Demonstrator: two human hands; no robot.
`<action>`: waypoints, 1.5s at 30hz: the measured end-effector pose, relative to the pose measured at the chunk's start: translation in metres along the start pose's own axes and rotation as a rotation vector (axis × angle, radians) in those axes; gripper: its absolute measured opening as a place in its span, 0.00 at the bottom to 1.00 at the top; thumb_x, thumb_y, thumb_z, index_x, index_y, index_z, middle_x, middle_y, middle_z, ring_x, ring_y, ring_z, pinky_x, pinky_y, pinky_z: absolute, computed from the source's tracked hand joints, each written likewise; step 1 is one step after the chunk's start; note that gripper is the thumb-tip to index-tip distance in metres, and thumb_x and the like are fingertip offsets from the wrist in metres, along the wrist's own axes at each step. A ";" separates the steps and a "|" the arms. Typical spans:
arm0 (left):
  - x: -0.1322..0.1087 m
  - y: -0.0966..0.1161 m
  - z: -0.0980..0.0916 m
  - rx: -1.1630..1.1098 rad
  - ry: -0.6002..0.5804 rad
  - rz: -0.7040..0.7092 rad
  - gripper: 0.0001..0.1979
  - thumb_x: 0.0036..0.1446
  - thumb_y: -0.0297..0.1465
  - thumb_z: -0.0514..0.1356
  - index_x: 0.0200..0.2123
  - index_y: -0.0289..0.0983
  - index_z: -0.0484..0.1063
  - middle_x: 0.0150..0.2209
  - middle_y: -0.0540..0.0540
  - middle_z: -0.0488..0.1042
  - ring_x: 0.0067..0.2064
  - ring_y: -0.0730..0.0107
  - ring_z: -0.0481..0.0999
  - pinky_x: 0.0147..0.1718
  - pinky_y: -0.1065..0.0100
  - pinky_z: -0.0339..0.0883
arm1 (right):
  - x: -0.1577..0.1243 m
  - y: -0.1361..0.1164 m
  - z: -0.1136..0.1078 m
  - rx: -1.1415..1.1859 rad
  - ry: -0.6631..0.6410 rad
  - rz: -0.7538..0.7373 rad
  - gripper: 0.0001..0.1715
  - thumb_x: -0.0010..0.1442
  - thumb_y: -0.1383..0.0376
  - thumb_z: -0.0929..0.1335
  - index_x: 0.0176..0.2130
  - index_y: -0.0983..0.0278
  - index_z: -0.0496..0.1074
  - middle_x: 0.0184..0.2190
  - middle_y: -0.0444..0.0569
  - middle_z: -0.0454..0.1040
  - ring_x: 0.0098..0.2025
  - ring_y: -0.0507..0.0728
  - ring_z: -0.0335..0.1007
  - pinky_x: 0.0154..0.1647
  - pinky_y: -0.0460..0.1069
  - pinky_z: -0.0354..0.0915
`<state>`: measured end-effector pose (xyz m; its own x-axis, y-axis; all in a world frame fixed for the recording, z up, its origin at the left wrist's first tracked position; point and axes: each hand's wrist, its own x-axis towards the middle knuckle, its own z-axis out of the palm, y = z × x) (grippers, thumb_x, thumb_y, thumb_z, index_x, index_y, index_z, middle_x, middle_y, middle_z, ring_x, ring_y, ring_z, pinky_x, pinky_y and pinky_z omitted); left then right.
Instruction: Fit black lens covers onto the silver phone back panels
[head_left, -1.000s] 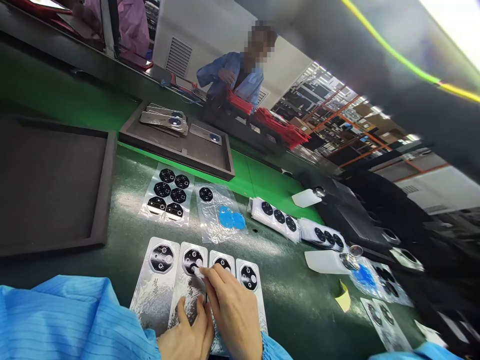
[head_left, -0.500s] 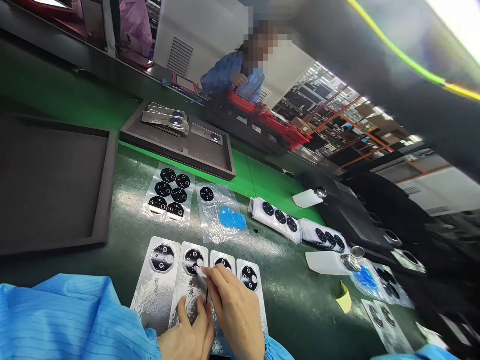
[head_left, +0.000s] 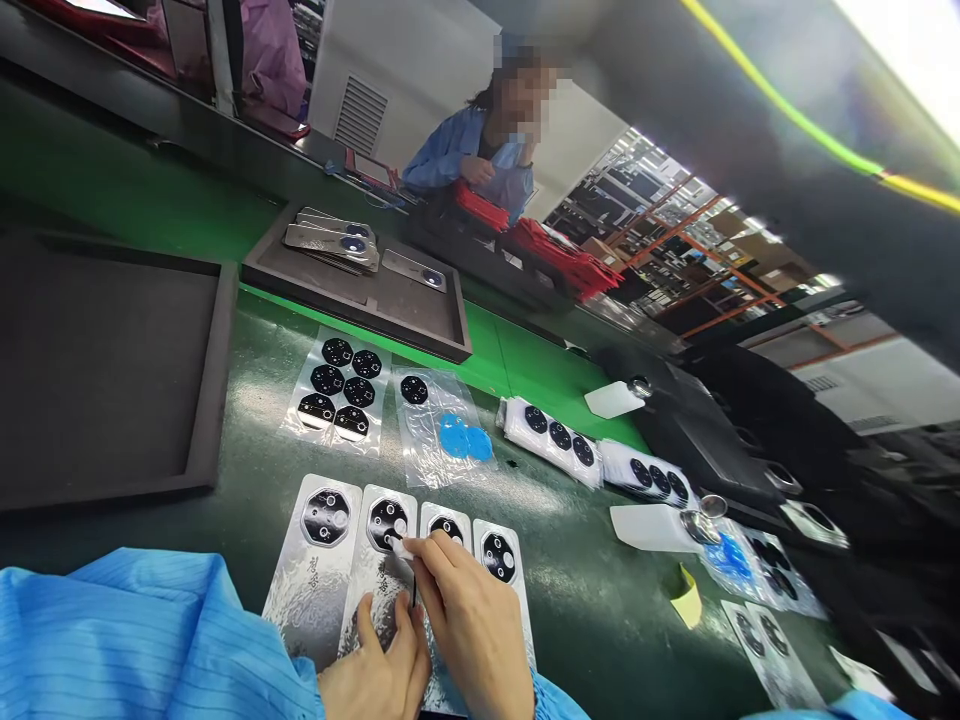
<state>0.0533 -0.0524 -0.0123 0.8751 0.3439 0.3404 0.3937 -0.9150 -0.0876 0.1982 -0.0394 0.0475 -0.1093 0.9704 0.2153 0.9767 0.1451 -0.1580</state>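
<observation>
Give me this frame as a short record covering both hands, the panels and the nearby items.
Left hand: fingers on the second panel from the left
Right hand: pinching a small white piece at that panel's black plate
Panels: four in a row
Beyond them: six black discs on a sheet; blue pieces on a film
Bottles: two, white, at right
Far tray: holds more panels

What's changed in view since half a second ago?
One hand of the co-worker in blue has risen from the red stack to near the face. Nearer by, nothing visibly changed: the right hand still pinches the small white piece at the second silver panel from the left, and the left hand stays resting on that panel.
</observation>
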 end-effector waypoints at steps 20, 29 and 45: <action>0.001 -0.001 -0.003 -0.088 -0.113 -0.021 0.21 0.65 0.33 0.54 0.59 0.34 0.69 0.52 0.31 0.74 0.52 0.49 0.71 0.42 0.53 0.66 | 0.011 0.007 -0.002 0.150 -0.028 0.069 0.21 0.73 0.60 0.55 0.39 0.60 0.72 0.28 0.43 0.72 0.30 0.51 0.73 0.27 0.45 0.60; 0.001 0.000 -0.001 -0.139 -0.134 -0.018 0.20 0.65 0.31 0.54 0.58 0.32 0.70 0.50 0.29 0.75 0.50 0.46 0.73 0.39 0.54 0.68 | 0.017 0.000 0.007 0.043 0.017 -0.002 0.24 0.74 0.60 0.52 0.38 0.60 0.72 0.28 0.44 0.73 0.30 0.52 0.73 0.26 0.46 0.58; -0.001 -0.001 0.003 -0.058 -0.025 0.023 0.20 0.70 0.30 0.46 0.56 0.31 0.70 0.50 0.38 0.78 0.53 0.57 0.72 0.43 0.55 0.65 | 0.017 -0.004 0.004 -0.009 0.009 -0.040 0.23 0.74 0.64 0.52 0.38 0.61 0.71 0.28 0.44 0.72 0.29 0.53 0.71 0.25 0.47 0.55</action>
<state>0.0526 -0.0510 -0.0153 0.8910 0.3270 0.3150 0.3569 -0.9333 -0.0406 0.1919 -0.0223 0.0477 -0.1465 0.9621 0.2298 0.9732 0.1818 -0.1406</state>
